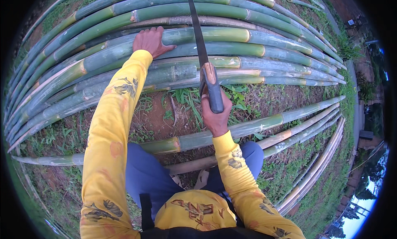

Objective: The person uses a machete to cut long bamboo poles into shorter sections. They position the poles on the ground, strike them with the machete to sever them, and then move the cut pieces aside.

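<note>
My right hand (216, 117) is closed around the dark handle of a handsaw (199, 36). Its long blade points away from me and crosses over several green bamboo poles, and I cannot tell whether the teeth touch any of them. To the left of the blade, my left hand (152, 42) grips the top of a thick bamboo pole (215, 34), fingers curled over its far side and thumb stretched toward the saw. Just nearer lies a bamboo pole (173, 74) with a cut end close to the saw handle.
Several more bamboo poles (165, 11) lie side by side beyond my hands. Close to my knees, another bamboo pole (202, 139) and a thinner brownish one (192, 165) run across. More thin poles (318, 172) lie at the right on grassy soil (155, 115).
</note>
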Available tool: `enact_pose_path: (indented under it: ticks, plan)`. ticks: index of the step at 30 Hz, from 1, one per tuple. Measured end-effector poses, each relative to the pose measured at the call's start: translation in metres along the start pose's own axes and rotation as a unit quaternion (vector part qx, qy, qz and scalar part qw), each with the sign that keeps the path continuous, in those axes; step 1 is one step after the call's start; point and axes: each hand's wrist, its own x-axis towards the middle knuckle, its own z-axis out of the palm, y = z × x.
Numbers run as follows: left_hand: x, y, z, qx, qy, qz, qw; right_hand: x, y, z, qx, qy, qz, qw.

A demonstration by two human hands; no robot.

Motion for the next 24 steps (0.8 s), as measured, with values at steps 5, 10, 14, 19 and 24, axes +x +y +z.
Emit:
enact_pose_path:
  ticks: [5,10,14,19,24]
  plan:
    - [-0.006,-0.011,0.0,0.013,-0.004,0.008,1.0,-0.032,-0.002,0.003,0.024,0.007,0.025,0.999]
    - [-0.004,-0.012,-0.01,0.024,-0.009,0.002,1.0,-0.101,-0.021,-0.018,-0.009,0.032,0.016,0.999]
    - [0.006,0.002,-0.003,0.006,-0.011,0.002,1.0,0.048,-0.018,0.005,0.023,-0.018,-0.012,0.999]
    - [-0.002,-0.014,-0.009,0.034,-0.012,0.011,0.999,-0.095,-0.006,-0.025,-0.016,-0.006,0.031,0.999]
    - [-0.001,-0.01,-0.006,0.039,0.002,0.008,0.999,-0.061,-0.02,-0.027,-0.005,-0.011,0.011,1.0]
